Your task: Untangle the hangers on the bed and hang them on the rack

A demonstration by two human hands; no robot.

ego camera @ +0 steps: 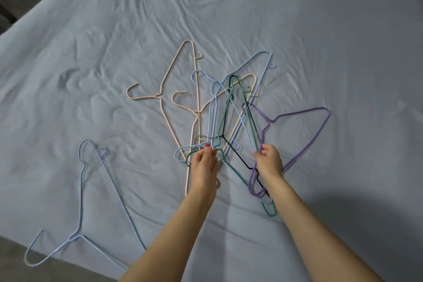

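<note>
While the tangled hangers (229,121) are fanning far-ward, both hands, left hand (204,162) and right hand (269,161), are pinching near-end wires.

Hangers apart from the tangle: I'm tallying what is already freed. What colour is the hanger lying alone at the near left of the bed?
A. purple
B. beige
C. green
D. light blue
D: the light blue hanger lies by itself on the bed, left of the pile that both hands work on.

Soft, dim, even indoor light. A faint shadow falls right of the arms on the bed (297,30). Wide-angle bending at edges; slightly soft focus.
</note>
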